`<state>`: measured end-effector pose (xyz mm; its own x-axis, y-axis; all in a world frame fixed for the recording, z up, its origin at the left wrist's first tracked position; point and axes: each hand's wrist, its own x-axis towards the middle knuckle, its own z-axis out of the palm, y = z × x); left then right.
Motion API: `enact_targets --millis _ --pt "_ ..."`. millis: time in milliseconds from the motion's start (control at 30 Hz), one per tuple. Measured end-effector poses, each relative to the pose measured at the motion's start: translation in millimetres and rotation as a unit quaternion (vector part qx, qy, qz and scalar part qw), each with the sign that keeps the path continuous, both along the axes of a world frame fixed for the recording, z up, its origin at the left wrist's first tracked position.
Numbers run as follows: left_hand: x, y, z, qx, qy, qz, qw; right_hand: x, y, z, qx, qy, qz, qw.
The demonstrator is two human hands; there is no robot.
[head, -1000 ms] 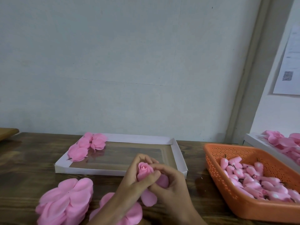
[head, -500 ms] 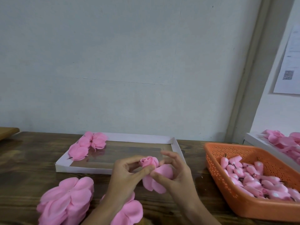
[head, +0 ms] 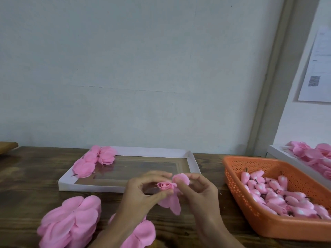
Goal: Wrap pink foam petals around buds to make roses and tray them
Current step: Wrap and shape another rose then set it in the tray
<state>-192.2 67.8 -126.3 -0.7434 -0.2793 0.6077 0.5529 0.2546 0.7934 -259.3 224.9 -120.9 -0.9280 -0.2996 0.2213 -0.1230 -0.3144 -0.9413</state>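
Note:
A half-wrapped pink foam rose point(head: 165, 186) is held above the wooden table, just in front of the white tray point(head: 194, 162). My left hand point(head: 143, 192) pinches its bud between thumb and fingers. My right hand point(head: 198, 192) holds one loose petal point(head: 181, 178) up beside the bud; other petals hang below. Three finished roses point(head: 97, 159) lie in the tray's far left corner. Stacks of pink petals point(head: 71, 222) sit at the near left, and another stack point(head: 141, 235) lies under my left forearm.
An orange basket point(head: 238, 194) full of pink buds stands at the right. Behind it a white box point(head: 279, 154) holds more pink petals. The wall runs along the table's back edge. A wooden board point(head: 7, 146) shows at the far left.
Both hands moved away from me with the rose, toward the tray's front edge. The rose tipped so its spiral top faces the camera, and my right hand lifted one petal beside it.

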Motion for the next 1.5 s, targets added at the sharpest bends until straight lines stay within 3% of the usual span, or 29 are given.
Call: enact_targets --millis 133,233,333,433,533,867,1000,1133,1367,1500 --pt "0.5 0.8 -1.2 -0.009 -0.007 0.014 1.0 -1.7 -0.6 0.7 0.007 0.026 0.005 1.0" --pt "-0.9 -0.3 -3.0 0.029 -0.014 0.014 0.999 -4.8 -0.7 -2.8 0.072 0.029 -0.034 0.996" --pt "-3.0 -3.4 -2.8 0.05 -0.012 0.019 0.998 -8.0 1.5 -3.6 0.151 0.144 -0.063 0.976" --pt "-2.7 -4.0 -1.7 0.046 -0.015 0.031 0.998 -8.4 4.2 -0.5 0.195 0.262 0.019 0.945" --pt "-0.6 -2.7 -0.8 0.054 -0.028 0.047 0.997 -12.0 6.7 1.4 0.188 0.287 0.093 0.935" --pt "0.1 -0.4 1.8 0.134 -0.061 0.003 0.989 -9.9 2.4 -3.9 0.114 0.244 0.07 0.96" --pt "1.2 -5.6 4.2 0.109 -0.167 0.051 0.979 -17.4 5.0 -1.3 0.033 0.164 0.073 0.983" --pt "-3.6 -9.1 -2.0 0.098 -0.258 0.006 0.961 -23.4 7.4 -0.8 0.009 0.121 0.076 0.99" --pt "-6.0 -7.2 -5.0 0.255 -0.249 -0.061 0.932 -23.9 9.0 -1.7 -0.033 0.098 0.107 0.989" --pt "-2.2 -6.9 1.3 0.245 -0.272 -0.101 0.925 -23.8 8.1 -0.3 -0.054 0.084 0.131 0.986"
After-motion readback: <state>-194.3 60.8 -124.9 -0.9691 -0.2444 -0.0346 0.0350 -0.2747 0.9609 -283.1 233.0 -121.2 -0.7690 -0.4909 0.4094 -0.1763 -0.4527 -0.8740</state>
